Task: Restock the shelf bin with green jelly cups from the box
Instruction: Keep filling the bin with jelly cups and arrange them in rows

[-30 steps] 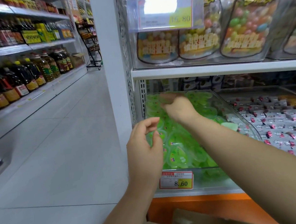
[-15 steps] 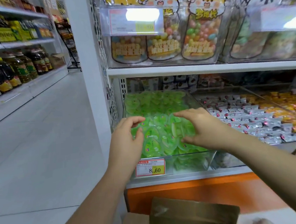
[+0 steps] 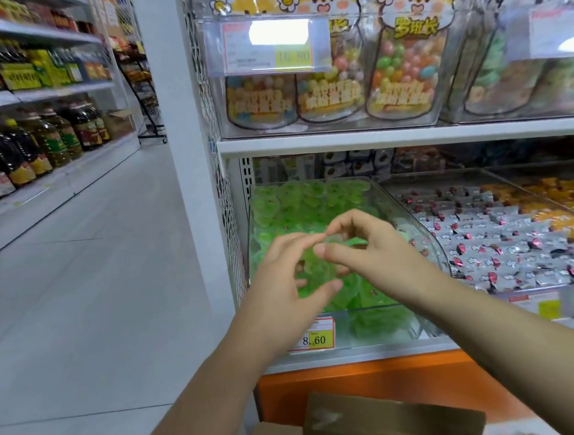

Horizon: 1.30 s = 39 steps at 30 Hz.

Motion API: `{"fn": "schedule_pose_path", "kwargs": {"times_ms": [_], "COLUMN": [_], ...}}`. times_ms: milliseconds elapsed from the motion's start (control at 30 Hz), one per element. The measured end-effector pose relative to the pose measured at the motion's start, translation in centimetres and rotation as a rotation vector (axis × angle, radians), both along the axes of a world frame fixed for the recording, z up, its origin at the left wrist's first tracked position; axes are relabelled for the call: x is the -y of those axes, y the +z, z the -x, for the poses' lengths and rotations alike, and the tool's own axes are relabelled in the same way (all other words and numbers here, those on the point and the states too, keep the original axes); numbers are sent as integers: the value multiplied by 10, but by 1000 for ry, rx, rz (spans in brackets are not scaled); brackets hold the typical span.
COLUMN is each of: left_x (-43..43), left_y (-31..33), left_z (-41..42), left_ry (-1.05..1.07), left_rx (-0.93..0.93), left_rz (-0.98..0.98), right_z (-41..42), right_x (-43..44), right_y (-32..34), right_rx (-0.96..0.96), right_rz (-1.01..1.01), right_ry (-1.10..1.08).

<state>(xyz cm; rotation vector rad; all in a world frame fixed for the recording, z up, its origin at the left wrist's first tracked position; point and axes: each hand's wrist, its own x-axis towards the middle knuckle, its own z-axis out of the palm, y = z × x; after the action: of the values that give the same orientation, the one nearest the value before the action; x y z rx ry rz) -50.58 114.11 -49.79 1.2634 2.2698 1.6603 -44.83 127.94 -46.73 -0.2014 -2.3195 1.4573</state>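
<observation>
While both forearms reach in from the bottom of the view, the left hand (image 3: 283, 278) and right hand (image 3: 379, 251) meet over the clear bin (image 3: 431, 241) on the lower shelf (image 3: 356, 355), their fingertips touching or nearly touching above the heap. The left hand is loose, its fingers gently curved toward the right and its thumb spread below them, gripping nothing that shows. The right hand's forefinger arches over to its thumb in a ring, and a pale green shape sits inside that ring. It may be a single cup pinched there, but motion blur makes it impossible to tell whether it is held or only lies in the pile behind. The green jelly cups (image 3: 298, 199) fill the bin from the back wall to the front, heaped close under both palms. A price tag (image 3: 316, 337) reading 8.60 is fixed to the bin's front, partly covered by the left wrist. Below the shelf's orange base, the cardboard box (image 3: 378, 425) stands at the bottom edge with a flap raised; its contents are out of sight. Just beside the bin on the right lies a tray of silver-wrapped sweets (image 3: 504, 236). Candy pouches (image 3: 403, 59) with cartoon animal tops stand on the shelf above, and dark bottles (image 3: 36, 143) line the racks across the aisle on the left.
</observation>
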Motion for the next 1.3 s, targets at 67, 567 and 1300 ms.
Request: {"fn": "schedule_pose_path", "kwargs": {"times_ms": [67, 567, 1300], "left_x": [1, -9, 4], "left_y": [-2, 12, 6], "left_z": [1, -2, 19], "left_ry": [20, 198, 420], "left_rx": [60, 412, -104], "left_rz": [-55, -346, -130], "right_z": [1, 16, 139], "right_x": [8, 12, -32], "right_y": [-4, -10, -19], "right_rx": [23, -41, 201], "right_rz": [177, 771, 408], "right_ry": [23, 4, -208]}}
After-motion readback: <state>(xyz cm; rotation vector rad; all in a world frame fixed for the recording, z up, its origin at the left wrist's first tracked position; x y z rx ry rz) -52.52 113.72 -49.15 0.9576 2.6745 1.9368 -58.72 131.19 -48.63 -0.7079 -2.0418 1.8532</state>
